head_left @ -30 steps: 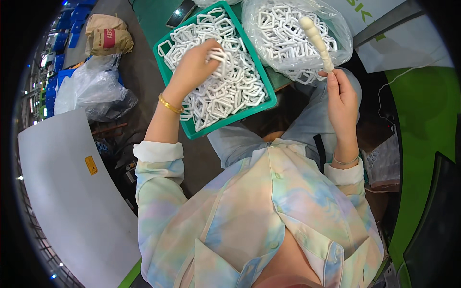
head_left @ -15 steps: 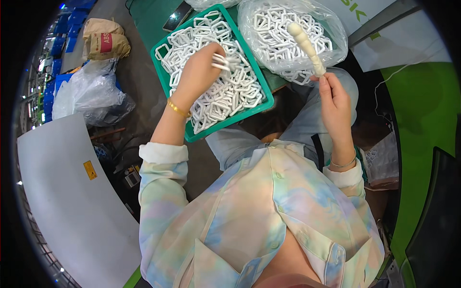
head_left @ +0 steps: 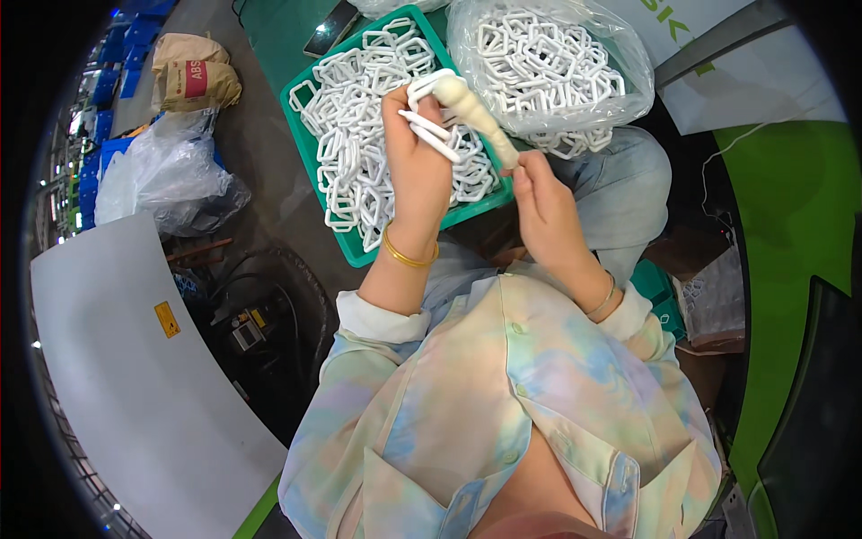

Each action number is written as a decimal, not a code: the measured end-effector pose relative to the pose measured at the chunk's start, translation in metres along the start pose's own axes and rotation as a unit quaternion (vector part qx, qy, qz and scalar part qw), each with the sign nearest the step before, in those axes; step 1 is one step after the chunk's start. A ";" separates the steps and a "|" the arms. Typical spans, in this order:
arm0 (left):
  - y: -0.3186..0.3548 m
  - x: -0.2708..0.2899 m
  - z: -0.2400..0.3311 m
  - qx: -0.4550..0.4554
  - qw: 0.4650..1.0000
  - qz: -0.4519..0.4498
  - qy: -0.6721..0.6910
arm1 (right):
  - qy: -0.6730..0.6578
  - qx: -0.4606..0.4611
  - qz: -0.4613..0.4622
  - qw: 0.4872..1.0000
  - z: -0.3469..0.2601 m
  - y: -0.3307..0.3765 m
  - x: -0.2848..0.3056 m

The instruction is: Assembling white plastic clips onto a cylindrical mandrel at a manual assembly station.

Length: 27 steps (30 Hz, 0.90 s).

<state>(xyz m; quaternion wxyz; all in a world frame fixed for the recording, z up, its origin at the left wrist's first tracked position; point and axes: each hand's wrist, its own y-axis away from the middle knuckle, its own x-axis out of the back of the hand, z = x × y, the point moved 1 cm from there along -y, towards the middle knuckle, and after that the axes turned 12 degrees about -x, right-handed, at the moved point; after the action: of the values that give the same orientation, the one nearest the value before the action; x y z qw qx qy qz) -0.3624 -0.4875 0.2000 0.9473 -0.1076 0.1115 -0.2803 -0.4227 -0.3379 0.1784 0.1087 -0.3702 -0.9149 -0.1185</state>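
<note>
White links (head_left: 435, 145) are pinched in the left hand's (head_left: 417, 180) curled fingers above the green tray (head_left: 434, 40); the right hand (head_left: 546, 213), fingers closed round the cream knobbed stick (head_left: 485, 126) at its lower end, has swung leftward to meet them.

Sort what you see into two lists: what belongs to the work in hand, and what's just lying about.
In the work:
- left hand, holding white links
- right hand, holding a cream knobbed stick
- green tray of links
- clear bag of similar links, probably

Lying about:
- dark phone-like device
- brown sack
- crumpled clear plastic
</note>
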 end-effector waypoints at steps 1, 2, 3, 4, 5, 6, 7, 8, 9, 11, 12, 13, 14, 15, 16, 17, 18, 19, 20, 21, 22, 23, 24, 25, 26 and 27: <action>0.000 -0.001 -0.001 0.001 1.000 0.000 0.001 | 0.001 -0.001 0.000 1.000 0.001 0.001 0.002; 0.001 -0.004 -0.004 0.053 0.994 0.009 0.092 | -0.046 -0.019 -0.008 0.999 0.000 0.001 0.005; 0.002 -0.007 -0.006 0.106 0.977 0.017 0.183 | -0.093 -0.039 -0.015 0.995 -0.002 0.002 0.008; 0.007 -0.012 -0.006 0.108 0.977 0.016 0.183 | -0.154 -0.001 -0.031 0.988 -0.002 -0.001 0.003; 0.014 -0.017 -0.003 0.144 0.968 0.001 0.207 | -0.154 -0.003 -0.029 0.988 -0.006 -0.004 0.003; 0.021 -0.022 0.000 0.179 0.956 -0.014 0.230 | -0.140 0.002 -0.045 0.989 -0.020 -0.008 0.007; 0.025 -0.025 0.001 0.213 0.943 -0.028 0.253 | -0.126 0.006 -0.061 0.990 -0.027 -0.012 0.010; 0.026 -0.025 0.002 0.228 0.931 -0.030 0.282 | -0.192 -0.016 -0.071 0.979 -0.025 -0.014 0.010; 0.027 -0.026 0.002 0.229 0.931 -0.031 0.283 | -0.191 -0.016 -0.070 0.979 -0.024 -0.018 0.013; 0.026 -0.028 0.005 0.240 0.937 -0.044 0.250 | -0.289 -0.080 -0.104 0.948 -0.020 -0.025 0.023; 0.029 -0.029 0.013 0.247 0.933 -0.052 0.258 | -0.244 -0.082 -0.105 0.961 -0.017 -0.026 0.029; 0.029 -0.027 0.012 0.248 0.933 -0.051 0.258 | -0.245 -0.083 -0.105 0.960 -0.017 -0.025 0.031; 0.029 -0.023 0.010 0.203 0.963 -0.103 0.148 | -0.229 -0.081 -0.100 0.965 -0.019 -0.025 0.034; 0.028 -0.021 0.008 0.153 0.976 -0.153 0.037 | -0.213 -0.078 -0.094 0.969 -0.022 -0.026 0.037; 0.023 -0.018 0.008 0.153 0.976 -0.153 0.037 | -0.213 -0.078 -0.094 0.969 -0.026 -0.026 0.041; 0.016 -0.014 0.011 -0.050 0.964 -0.198 -0.170 | -0.142 -0.084 -0.103 0.981 -0.029 -0.026 0.044; 0.012 -0.013 0.015 -0.249 0.869 -0.225 -0.363 | -0.072 -0.091 -0.112 0.987 -0.031 -0.026 0.045; 0.011 -0.013 0.015 -0.249 0.869 -0.225 -0.364 | -0.072 -0.091 -0.113 0.987 -0.031 -0.024 0.044; 0.011 -0.013 0.013 -0.211 0.861 -0.276 -0.372 | -0.070 -0.076 -0.100 0.990 -0.033 -0.023 0.042; 0.009 -0.013 0.012 -0.173 0.848 -0.325 -0.380 | -0.068 -0.060 -0.089 0.992 -0.034 -0.023 0.040; 0.006 -0.014 0.012 -0.174 0.848 -0.324 -0.381 | -0.068 -0.059 -0.089 0.992 -0.033 -0.024 0.038; 0.001 -0.015 0.010 -0.114 0.886 -0.305 -0.331 | -0.108 -0.044 -0.047 0.992 -0.031 -0.024 0.037; -0.002 -0.015 0.010 -0.052 0.916 -0.282 -0.279 | -0.148 -0.029 -0.005 0.989 -0.029 -0.023 0.036; -0.004 -0.015 0.007 -0.052 0.916 -0.282 -0.280 | -0.148 -0.028 -0.006 0.989 -0.027 -0.023 0.037; -0.004 -0.013 0.003 0.037 0.957 -0.248 -0.149 | -0.054 0.014 -0.003 0.998 -0.025 -0.023 0.041; -0.004 -0.013 -0.001 0.125 0.970 -0.207 -0.013 | 0.041 0.055 0.001 0.998 -0.021 -0.023 0.044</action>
<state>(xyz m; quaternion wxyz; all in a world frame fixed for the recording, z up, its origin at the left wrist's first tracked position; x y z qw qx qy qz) -0.3755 -0.4835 0.2023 0.8761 -0.0131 0.0386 -0.4804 -0.4676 -0.3314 0.2082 0.1664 -0.3594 -0.9145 -0.0828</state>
